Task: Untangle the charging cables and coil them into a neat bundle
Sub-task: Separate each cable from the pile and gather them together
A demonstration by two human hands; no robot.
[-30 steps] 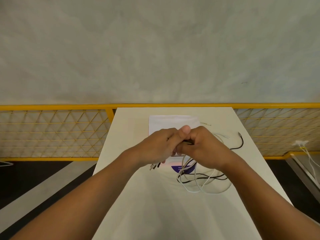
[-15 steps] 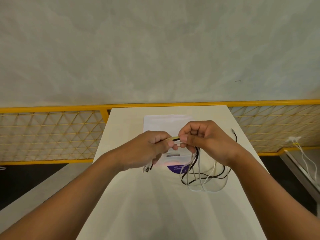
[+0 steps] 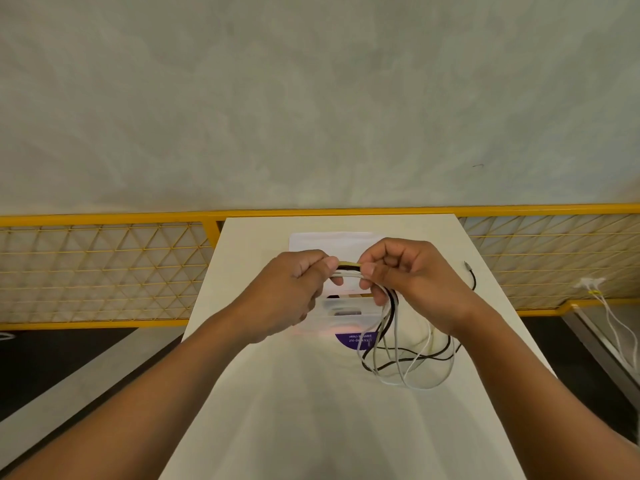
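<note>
A bunch of black and white charging cables (image 3: 405, 351) hangs in loose loops from my hands down onto the white table (image 3: 311, 410). My left hand (image 3: 294, 289) and my right hand (image 3: 412, 271) are raised above the table, both pinching the gathered strands. Between the two hands a short stretch of the cables shows, with a yellowish band (image 3: 349, 264) along its top. One black cable end with a plug (image 3: 469, 268) lies on the table to the right of my right hand.
A white sheet (image 3: 332, 242) and a clear packet with a purple label (image 3: 349, 336) lie on the table under my hands. Yellow mesh railing (image 3: 104, 268) runs behind the table on both sides. White cables (image 3: 609, 306) hang off a ledge at far right.
Both hands have lifted from the table and drawn slightly apart, raising the cable loops. The plugs that hung below my left hand are no longer visible.
</note>
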